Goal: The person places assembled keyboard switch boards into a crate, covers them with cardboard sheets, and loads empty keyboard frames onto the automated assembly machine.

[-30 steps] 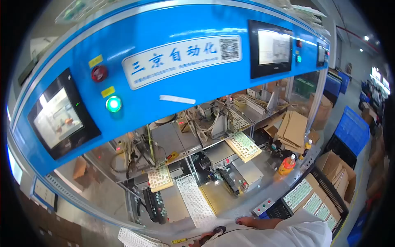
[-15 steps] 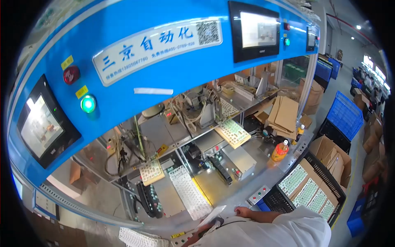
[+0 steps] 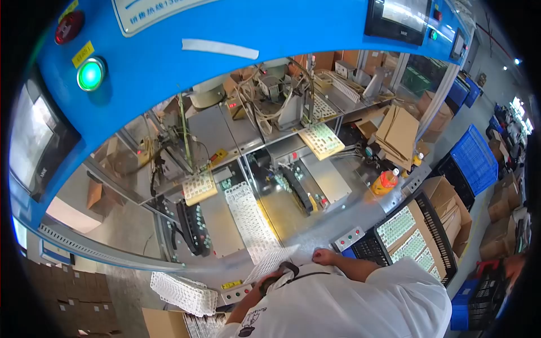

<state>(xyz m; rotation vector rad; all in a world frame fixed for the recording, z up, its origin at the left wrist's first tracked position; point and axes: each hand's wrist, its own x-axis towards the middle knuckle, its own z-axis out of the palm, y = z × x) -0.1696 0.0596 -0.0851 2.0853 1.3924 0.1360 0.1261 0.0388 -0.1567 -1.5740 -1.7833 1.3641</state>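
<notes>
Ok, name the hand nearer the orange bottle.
Right: the right hand is below and left of the orange bottle in view; the left hand is lower and farther left.

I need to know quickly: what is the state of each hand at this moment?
Left hand: holding a white perforated plate, fingers mostly hidden.
Right hand: nothing visible in it; open or closed cannot be told.

Both forearms (image 3: pixel 356 268) bare and forward, right grip (image 3: pixel 323 257) curled in, left grip (image 3: pixel 270 280) partly hidden.
</notes>
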